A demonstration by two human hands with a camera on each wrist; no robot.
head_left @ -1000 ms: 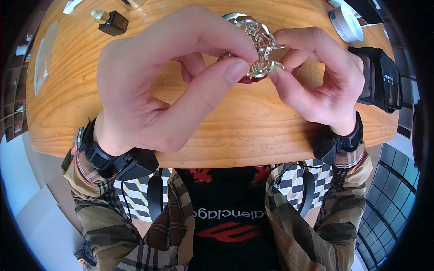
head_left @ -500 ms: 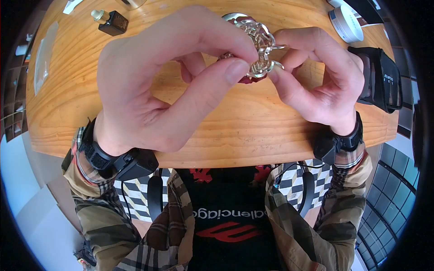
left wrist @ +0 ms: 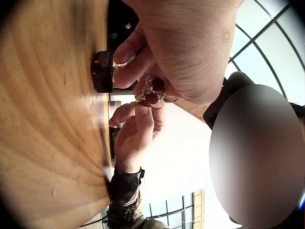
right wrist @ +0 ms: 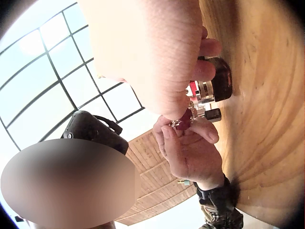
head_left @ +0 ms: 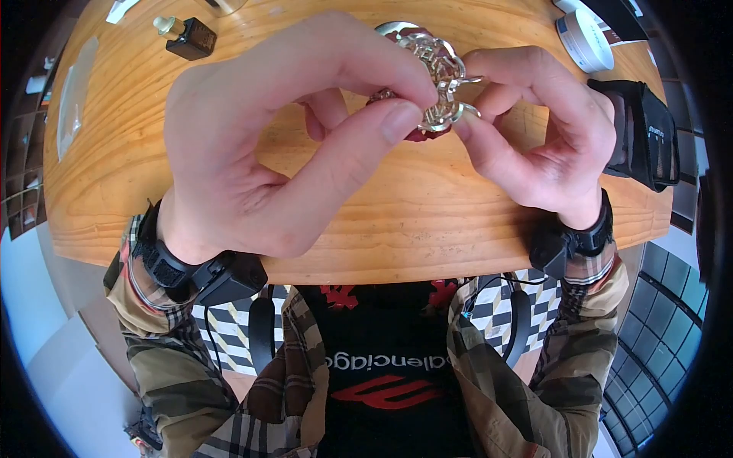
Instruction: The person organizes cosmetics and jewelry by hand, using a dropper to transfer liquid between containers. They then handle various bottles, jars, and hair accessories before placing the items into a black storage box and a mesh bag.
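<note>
A silvery metal ornament [head_left: 439,76] with dark red parts is held up above the wooden table, between both hands. From its left side the left hand [head_left: 267,145] pinches it between thumb and forefinger. The right hand [head_left: 542,122] pinches a prong or loop at its right edge with thumb and forefinger. In the left wrist view, red stones [left wrist: 150,98] show in the ornament, facing away from the head camera. The right wrist view shows a red part [right wrist: 183,121] between the fingertips, which cover much of the piece.
On the wooden table [head_left: 366,244] a dark glass bottle [head_left: 191,40] stands at the upper left, with a clear plastic bag [head_left: 75,107] at the left edge. A white round tub [head_left: 585,41] and a black mesh pouch [head_left: 645,136] lie at the right.
</note>
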